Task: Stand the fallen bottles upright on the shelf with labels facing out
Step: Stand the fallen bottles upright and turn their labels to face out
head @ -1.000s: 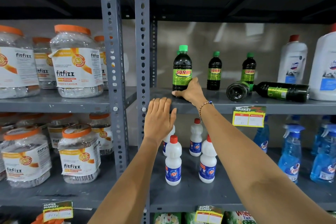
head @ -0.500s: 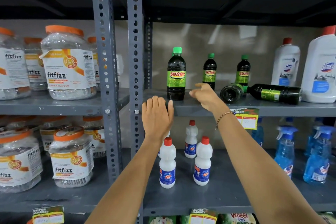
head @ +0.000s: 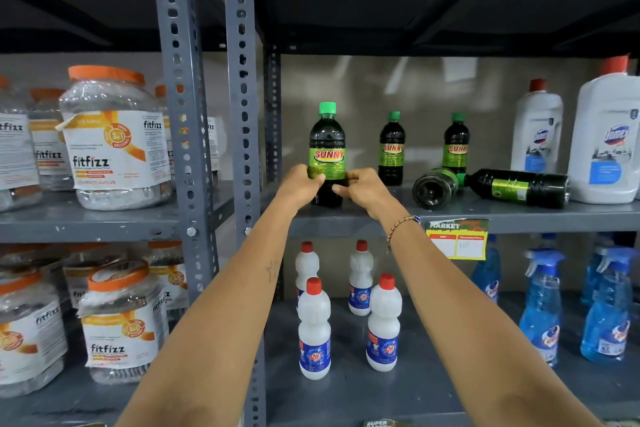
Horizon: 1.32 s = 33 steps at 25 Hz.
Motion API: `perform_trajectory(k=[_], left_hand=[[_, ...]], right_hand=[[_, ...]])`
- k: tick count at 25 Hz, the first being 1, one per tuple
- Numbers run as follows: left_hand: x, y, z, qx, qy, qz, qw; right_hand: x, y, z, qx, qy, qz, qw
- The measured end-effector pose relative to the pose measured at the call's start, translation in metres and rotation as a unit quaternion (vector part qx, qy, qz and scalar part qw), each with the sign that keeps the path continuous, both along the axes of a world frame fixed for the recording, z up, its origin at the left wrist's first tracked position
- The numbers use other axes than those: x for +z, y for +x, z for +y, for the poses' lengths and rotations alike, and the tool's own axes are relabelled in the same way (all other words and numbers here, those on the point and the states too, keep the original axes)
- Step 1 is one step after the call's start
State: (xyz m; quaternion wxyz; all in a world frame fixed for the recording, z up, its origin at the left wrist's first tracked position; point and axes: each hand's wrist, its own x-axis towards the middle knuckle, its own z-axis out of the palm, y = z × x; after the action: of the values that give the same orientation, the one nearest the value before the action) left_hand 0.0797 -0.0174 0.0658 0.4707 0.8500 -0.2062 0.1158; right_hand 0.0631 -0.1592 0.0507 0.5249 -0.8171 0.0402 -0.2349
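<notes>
Upright bottle [head: 327, 152] gripped low between left hand [head: 300, 184] and right hand [head: 363, 188], label outward.

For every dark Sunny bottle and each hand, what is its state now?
Front dark green-capped Sunny bottle: upright, label facing out, held.
Two rear dark Sunny bottles: upright.
Two fallen dark bottles: lying sideways.
Left hand: grip on front bottle.
Right hand: grip on front bottle.

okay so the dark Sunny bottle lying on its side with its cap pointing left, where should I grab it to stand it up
Take the fallen dark green-labelled plastic bottle around its labelled middle, coming from the front and above. It lies lengthwise along the grey metal shelf, so that side is open. Its green cap touches or nearly touches a second fallen bottle, and a large white jug crowds its base.
</notes>
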Motion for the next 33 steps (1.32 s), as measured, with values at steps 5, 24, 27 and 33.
perform_trajectory(k=[5, 24, 27, 33], left_hand=[[-0.01, 0.002, 0.006, -0.012, -0.065, -0.026, 0.997], [-0.015, -0.054, 0.031, -0.002, -0.042, -0.068, 0.997], [-0.022, -0.057, 0.026, 0.067, -0.06, -0.155, 0.984], [-0.049, -0.088, -0.021, 0.054, -0.044, -0.465, 0.883]], right_hand=[[0.002, -0.011, 0.002, 0.008, 0.013, 0.005, 1.0], [0.01, -0.078, 0.018, 0.078, -0.02, 0.02, 0.997], [0.013, -0.083, 0.012, 0.023, -0.044, 0.014, 0.999], [0.024, -0.094, -0.034, -0.387, -0.227, -0.07, 0.891]])
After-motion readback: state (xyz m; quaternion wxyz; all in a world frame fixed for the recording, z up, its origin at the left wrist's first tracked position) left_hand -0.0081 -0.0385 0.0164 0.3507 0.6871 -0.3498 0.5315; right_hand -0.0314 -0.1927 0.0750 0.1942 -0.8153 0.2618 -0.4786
